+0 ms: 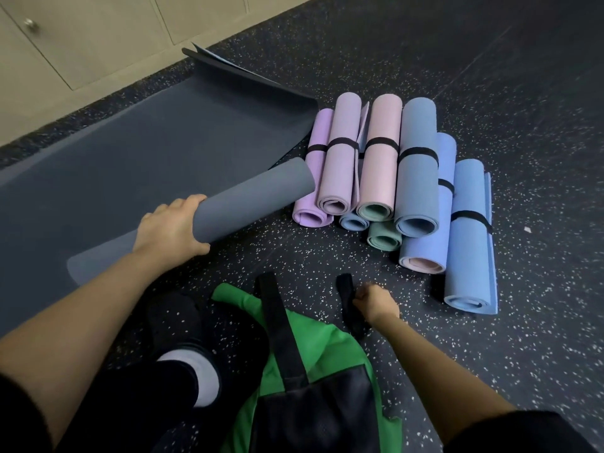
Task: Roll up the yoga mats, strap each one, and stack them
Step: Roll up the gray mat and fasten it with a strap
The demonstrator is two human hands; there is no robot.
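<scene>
Eight rolled mats (385,178) lie heaped on the speckled floor (510,93) to the right, their open ends facing near. Four sit on top or to the left: a purple, a lilac, a pink and a grey-blue. Two small ends, one blue and one green, peek out below, and two blue rolls lie at the right edge. Six black bands (418,154) show around them. A ninth roll, the dark grey roll (258,199), lies to the left, slanting from near-left to far-right with its far end just beside the heap. It is smooth, matte and tightly wound, with no band on it, and it rests on a flat dark mat (137,158) spread far-left toward the cabinets (98,37). The left hand (170,227) clamps the roll's near end, fingers over the top and thumb beneath. The right hand (376,304) is nearer, fingers curled tight on one loose black strap (347,294) just right of a green bag (330,348) with a black handle.
</scene>
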